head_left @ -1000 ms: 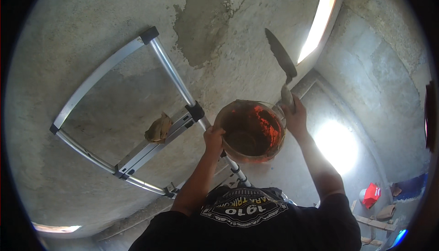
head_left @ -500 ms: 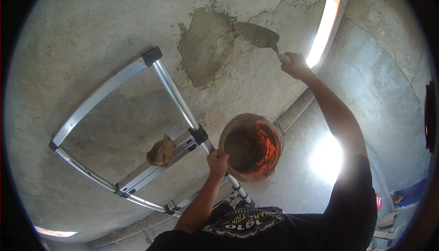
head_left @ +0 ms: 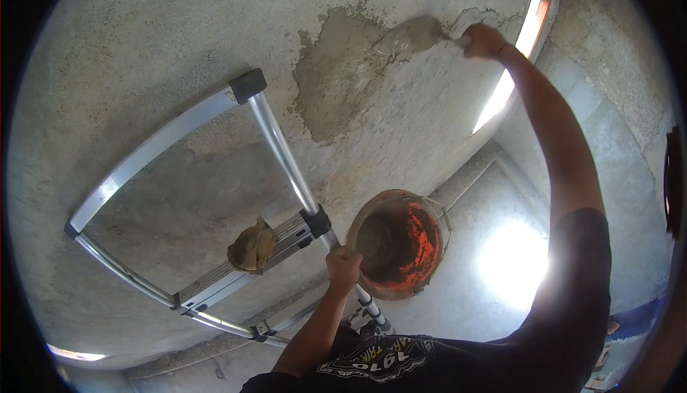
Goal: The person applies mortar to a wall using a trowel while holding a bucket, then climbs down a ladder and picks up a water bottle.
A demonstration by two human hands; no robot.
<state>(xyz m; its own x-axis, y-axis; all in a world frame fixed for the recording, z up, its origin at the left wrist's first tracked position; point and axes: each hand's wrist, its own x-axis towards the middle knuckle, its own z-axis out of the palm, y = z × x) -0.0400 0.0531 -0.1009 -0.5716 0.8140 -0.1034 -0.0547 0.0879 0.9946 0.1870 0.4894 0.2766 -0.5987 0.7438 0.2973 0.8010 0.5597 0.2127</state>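
My right hand (head_left: 484, 41) is closed round the handle of a trowel (head_left: 422, 31) at the upper right. Its mortar-smeared blade lies against the grey wall, slightly blurred. Left of the blade spreads a darker, damp-looking mortar patch (head_left: 329, 81) with ragged edges. Lower down, my left hand (head_left: 344, 267) grips the rim of a bucket (head_left: 388, 282), close against the ladder's rail. The bucket tilts its mouth toward me, showing orange patches and grey mortar residue inside.
An aluminium ladder (head_left: 283, 153) with black joints leans at the wall. A torn brown paper or cardboard piece (head_left: 252, 247) sits on its rung. A crack (head_left: 476, 13) runs along the wall near a bright narrow opening (head_left: 533, 24). Strong light falls on the floor (head_left: 512, 257) below.
My right hand has moved up and to the right, and the trowel blade now lies flatter on the wall. Fresh mortar extends the patch rightward. My left hand still holds the bucket.
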